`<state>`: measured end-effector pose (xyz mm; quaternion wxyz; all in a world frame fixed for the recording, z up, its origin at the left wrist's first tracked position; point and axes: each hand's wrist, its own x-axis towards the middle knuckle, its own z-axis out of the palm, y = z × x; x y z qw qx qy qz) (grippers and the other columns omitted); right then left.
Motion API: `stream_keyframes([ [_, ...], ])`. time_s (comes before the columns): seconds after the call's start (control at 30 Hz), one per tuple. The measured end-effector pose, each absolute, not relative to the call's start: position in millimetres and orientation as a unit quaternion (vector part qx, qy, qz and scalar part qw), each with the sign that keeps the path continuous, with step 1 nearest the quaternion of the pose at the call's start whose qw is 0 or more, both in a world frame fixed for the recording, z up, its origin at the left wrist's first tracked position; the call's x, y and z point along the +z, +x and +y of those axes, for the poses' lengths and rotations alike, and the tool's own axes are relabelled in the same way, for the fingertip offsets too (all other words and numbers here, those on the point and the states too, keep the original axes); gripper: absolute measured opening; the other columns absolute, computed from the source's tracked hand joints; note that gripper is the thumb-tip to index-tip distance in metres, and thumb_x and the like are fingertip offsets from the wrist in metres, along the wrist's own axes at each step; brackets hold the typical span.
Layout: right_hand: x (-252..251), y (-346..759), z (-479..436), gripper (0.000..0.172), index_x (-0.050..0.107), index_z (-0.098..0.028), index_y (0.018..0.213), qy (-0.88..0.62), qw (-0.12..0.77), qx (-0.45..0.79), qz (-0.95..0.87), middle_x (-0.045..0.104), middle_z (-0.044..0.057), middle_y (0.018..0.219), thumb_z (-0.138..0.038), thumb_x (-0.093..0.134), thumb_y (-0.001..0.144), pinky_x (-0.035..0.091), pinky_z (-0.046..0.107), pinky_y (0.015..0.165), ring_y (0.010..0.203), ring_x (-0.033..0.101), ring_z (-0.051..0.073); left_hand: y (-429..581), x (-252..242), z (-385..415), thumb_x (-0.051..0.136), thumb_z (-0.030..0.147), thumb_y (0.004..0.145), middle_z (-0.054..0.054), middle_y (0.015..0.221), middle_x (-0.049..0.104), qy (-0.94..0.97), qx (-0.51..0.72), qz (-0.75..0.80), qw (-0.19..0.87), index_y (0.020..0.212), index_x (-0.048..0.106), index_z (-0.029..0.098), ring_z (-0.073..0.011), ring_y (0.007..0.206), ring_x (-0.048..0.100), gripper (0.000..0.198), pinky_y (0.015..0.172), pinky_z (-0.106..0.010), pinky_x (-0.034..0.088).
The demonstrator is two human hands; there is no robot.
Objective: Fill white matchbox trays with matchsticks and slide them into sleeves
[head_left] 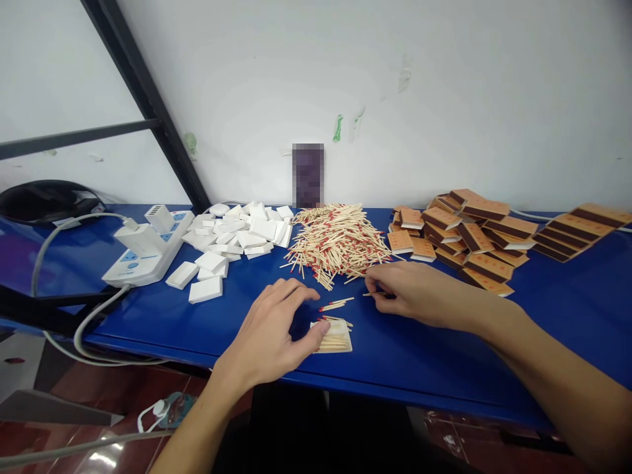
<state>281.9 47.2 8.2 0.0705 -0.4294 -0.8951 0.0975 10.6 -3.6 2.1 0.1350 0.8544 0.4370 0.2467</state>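
Note:
My left hand is open, its thumb at the left edge of a white matchbox tray near the table's front edge. Matches lie side by side in that tray. A few loose red-tipped matches rest on the table just behind it. My right hand pinches a match between thumb and fingertips, right of the loose ones. Behind both hands rises a big heap of matches.
White empty-looking trays are piled at the left, beside a power strip with cables. Orange-brown matchbox sleeves are heaped at the right. A blurred dark upright object leans on the wall. A bottle stands on the floor.

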Motion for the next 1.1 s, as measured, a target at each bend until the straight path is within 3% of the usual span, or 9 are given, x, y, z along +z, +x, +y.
stream_keyframes([
  [0.1,12.0,280.7,45.2,0.007,0.054,-0.023,0.081,-0.397,0.093,0.119,-0.905,0.061,0.001,0.083,-0.018,0.054,0.085,0.037,0.027,0.060,0.069,0.055,0.016,9.9,1.7,-2.4,0.048,0.038,0.095,-0.002,0.087,0.061,0.840,0.267,0.453,0.131,0.092,0.064,0.019,-0.0204,0.082,0.055,0.024,0.080,-0.037,0.040],
  [0.23,18.5,274.8,42.2,0.008,0.057,-0.023,0.081,-0.391,0.108,0.175,-0.897,0.060,-0.002,0.072,-0.022,0.053,0.089,0.038,0.025,0.058,0.062,0.053,0.014,10.1,0.2,0.0,0.046,0.034,0.096,0.001,0.072,0.056,0.813,0.282,0.492,0.131,0.079,0.062,0.019,-0.0164,0.069,0.052,0.028,0.070,-0.033,0.035],
  [0.43,20.4,265.2,40.8,0.021,0.064,-0.023,0.102,-0.378,0.194,0.151,-0.893,0.064,-0.002,0.073,-0.016,0.048,0.089,0.038,0.025,0.058,0.061,0.055,0.013,10.6,-1.6,2.3,0.045,0.033,0.097,0.002,0.071,0.058,0.809,0.282,0.499,0.131,0.079,0.060,0.018,-0.0154,0.066,0.052,0.028,0.069,-0.032,0.034],
  [0.53,19.3,261.2,39.3,0.023,0.068,-0.023,0.095,-0.354,0.244,0.138,-0.892,0.069,0.001,0.079,-0.017,0.047,0.090,0.040,0.025,0.061,0.068,0.060,0.014,10.1,-1.2,1.9,0.043,0.032,0.098,0.002,0.071,0.058,0.816,0.279,0.489,0.132,0.080,0.060,0.019,-0.0155,0.066,0.052,0.028,0.072,-0.033,0.034],
  [0.73,12.8,249.9,38.2,0.024,0.075,-0.022,0.087,-0.386,0.295,0.128,-0.865,0.072,0.000,0.073,-0.017,0.051,0.085,0.043,0.025,0.058,0.060,0.059,0.012,8.6,-0.2,1.5,0.042,0.031,0.098,0.001,0.069,0.054,0.797,0.320,0.489,0.154,0.076,0.055,0.018,-0.0149,0.065,0.048,0.029,0.066,-0.030,0.034],
  [1.1,6.2,247.4,38.1,0.019,0.075,-0.022,0.084,-0.425,0.333,0.146,-0.829,0.076,0.000,0.079,-0.016,0.058,0.079,0.051,0.027,0.063,0.067,0.067,0.015,-0.7,5.8,-8.0,0.044,0.037,0.099,0.003,0.068,0.037,0.729,0.411,0.438,0.328,0.075,0.045,0.018,-0.0115,0.061,0.033,0.031,0.055,-0.026,0.027],
])
